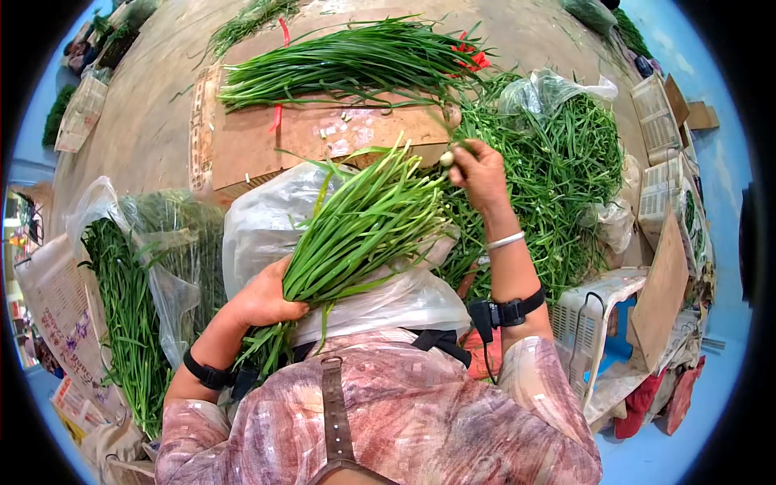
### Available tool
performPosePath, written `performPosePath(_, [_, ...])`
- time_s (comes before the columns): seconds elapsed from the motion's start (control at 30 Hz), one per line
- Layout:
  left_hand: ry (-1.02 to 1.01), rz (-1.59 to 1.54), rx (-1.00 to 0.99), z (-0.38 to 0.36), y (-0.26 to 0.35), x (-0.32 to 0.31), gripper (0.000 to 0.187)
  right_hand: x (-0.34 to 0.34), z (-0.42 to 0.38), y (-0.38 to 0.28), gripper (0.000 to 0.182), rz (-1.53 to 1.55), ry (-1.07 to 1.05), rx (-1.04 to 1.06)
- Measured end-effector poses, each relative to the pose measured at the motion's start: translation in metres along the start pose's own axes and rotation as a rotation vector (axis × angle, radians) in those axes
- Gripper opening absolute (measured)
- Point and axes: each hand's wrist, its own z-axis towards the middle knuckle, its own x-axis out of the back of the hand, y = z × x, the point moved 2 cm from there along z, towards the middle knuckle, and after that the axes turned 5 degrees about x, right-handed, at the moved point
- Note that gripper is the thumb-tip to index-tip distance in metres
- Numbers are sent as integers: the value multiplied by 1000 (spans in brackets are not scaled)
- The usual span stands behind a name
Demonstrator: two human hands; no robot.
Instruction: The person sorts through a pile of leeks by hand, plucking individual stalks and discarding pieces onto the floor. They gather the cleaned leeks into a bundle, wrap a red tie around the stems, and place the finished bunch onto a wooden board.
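A thick bunch of long green stalks [364,230] lies across my lap over a clear plastic sheet [267,214], and my left hand [271,295] is wrapped round its lower left end. Off the bunch's upper right side, my right hand [478,174] is raised, its fingers pinched together near a small pale tip and a thin green strand. On the cardboard box [323,141] in front of me rests a larger bundle of green stalks [347,65], with red ties [276,118] beside it.
To the right lies a big heap of loose greens [541,178], partly under clear plastic. At the left, more greens [129,315] stand in plastic bags. A white crate [586,323] is at the lower right, with stacked crates [659,190] behind it.
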Motion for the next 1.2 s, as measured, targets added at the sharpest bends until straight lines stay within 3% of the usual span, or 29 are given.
performPosePath(0.03, [0,0,-1,0,0,0,73,15,6,9,9,149,32,-19])
performPosePath(0.17, [6,22,-33,-1,3,-1,71,79,23,21,7,207,416,-6])
performPosePath(0.2, [12,19,-14,-2,5,-1,70,107,30,30,22,-191,362,-71])
performPosePath(0.23, [11,20,-14,-3,6,-1,70,103,27,26,22,-190,363,-71])
performPosePath(0.3, [16,62,-45,-1,10,0,69,88,27,18,43,-1423,78,32])
performPosePath(0.33, [17,61,-43,-1,10,-1,69,58,23,-1,57,-1255,4,-31])
performPosePath(0.37, [34,101,-44,-1,12,-1,68,29,15,-20,56,-1213,-45,54])
performPosePath(0.4, [54,143,-44,-2,14,-1,68,11,16,-25,56,-1286,-119,283])
performPosePath(0.43, [58,145,-36,-4,18,-1,68,-13,14,-39,56,-1310,-190,333])
performPosePath(0.47, [64,182,14,-6,25,0,67,-27,16,-40,55,-1180,-297,350])
performPosePath(0.5, [71,218,59,-7,31,0,67,-36,23,-38,52,-1011,-473,537])
performPosePath(0.57, [94,292,6,-10,37,2,67,-48,24,-40,45,-879,-627,745])
performPosePath(0.6, [127,358,-25,-12,35,5,68,-49,25,-42,45,-879,-632,748])
performPosePath(0.67, [181,458,-67,-18,39,9,68,-50,22,-45,36,-950,-1002,376])
performPosePath(0.77, [305,578,-191,-27,48,20,67,-37,-1,-66,22,-812,-917,343])
performPosePath(0.83, [389,644,-164,-38,63,27,69,-30,-20,-83,16,-703,-881,356])
performPosePath(0.9, [638,840,-365,-44,80,36,73,-20,-35,-89,13,-230,-711,233])
performPosePath(0.93, [680,922,-398,-41,73,42,75,-16,-39,-82,11,-188,-661,192])
performPosePath(1.03, [706,1034,-351,-30,43,46,74,-15,-51,-57,7,-126,-610,11])
performPosePath(1.2, [751,1046,-367,-23,3,40,74,23,-62,-25,11,40,-550,-22])
